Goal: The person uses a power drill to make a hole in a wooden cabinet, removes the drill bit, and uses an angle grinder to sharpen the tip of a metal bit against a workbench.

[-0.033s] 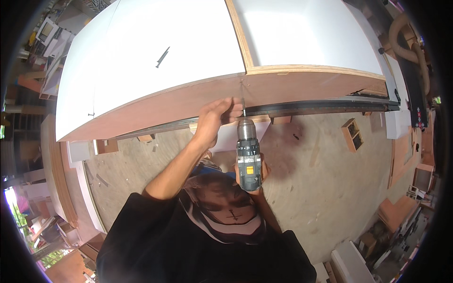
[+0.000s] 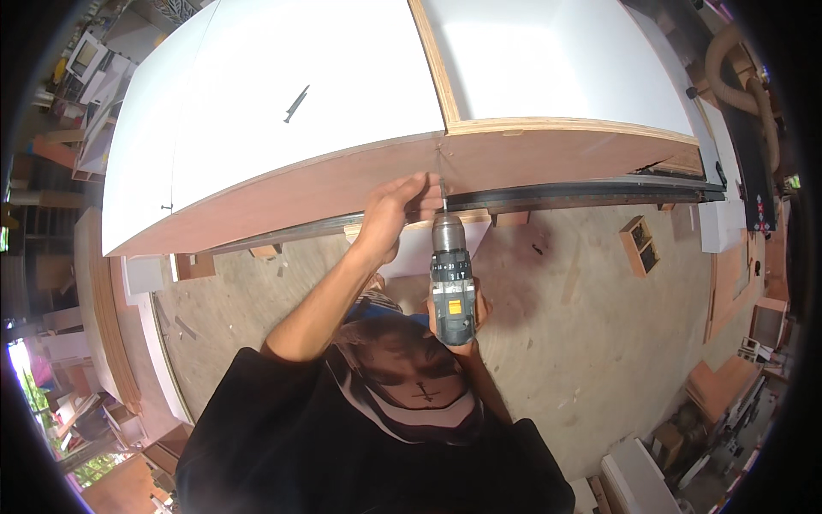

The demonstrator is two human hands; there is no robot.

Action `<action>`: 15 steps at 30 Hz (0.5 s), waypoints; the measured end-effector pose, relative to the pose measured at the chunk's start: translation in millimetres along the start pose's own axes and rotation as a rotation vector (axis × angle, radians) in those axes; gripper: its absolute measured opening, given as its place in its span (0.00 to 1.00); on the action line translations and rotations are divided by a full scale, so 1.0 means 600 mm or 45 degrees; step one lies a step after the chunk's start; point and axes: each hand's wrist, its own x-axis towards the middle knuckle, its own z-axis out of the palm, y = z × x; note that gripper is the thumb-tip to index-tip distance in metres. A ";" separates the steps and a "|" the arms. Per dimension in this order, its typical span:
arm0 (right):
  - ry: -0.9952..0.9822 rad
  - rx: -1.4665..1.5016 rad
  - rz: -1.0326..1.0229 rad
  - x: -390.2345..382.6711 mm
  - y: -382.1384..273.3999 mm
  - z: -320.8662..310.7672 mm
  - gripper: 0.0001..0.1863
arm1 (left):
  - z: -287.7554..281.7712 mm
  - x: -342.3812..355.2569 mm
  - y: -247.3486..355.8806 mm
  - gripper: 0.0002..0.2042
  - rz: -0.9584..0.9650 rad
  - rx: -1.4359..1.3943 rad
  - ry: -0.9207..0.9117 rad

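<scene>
Cordless drill, mid-frame with the right hand clamped around it, points its bit toward the brown cabinet side, driving seemingly unfinished; the left hand's fingers are together beside it, pinching unclear, while dark screws lie upper left, apparently unused.

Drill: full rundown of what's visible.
The drill has a dark grey body, plastic-looking, with a yellow-orange square on top, a dark marked collar and a silvery, metal-looking chuck. A slim bit points away from the wearer toward the cabinet's brown side; tip contact is unclear. The right hand grips it from below, hiding the handle. The left hand is at the bit; whether it touches is unclear.
</scene>
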 end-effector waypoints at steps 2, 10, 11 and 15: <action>-0.032 0.023 0.019 0.002 -0.011 -0.009 0.29 | 0.010 0.016 0.007 0.20 -0.015 -0.113 -0.092; 0.145 0.130 -0.044 -0.103 0.065 -0.009 0.25 | -0.008 0.039 -0.051 0.16 0.028 0.029 -0.038; 0.102 0.108 0.067 -0.106 0.060 -0.010 0.23 | -0.026 0.038 -0.078 0.16 0.044 -0.005 0.062; -0.033 0.320 0.737 -0.071 0.033 -0.001 0.14 | -0.168 -0.023 -0.209 0.16 -0.276 -0.057 0.184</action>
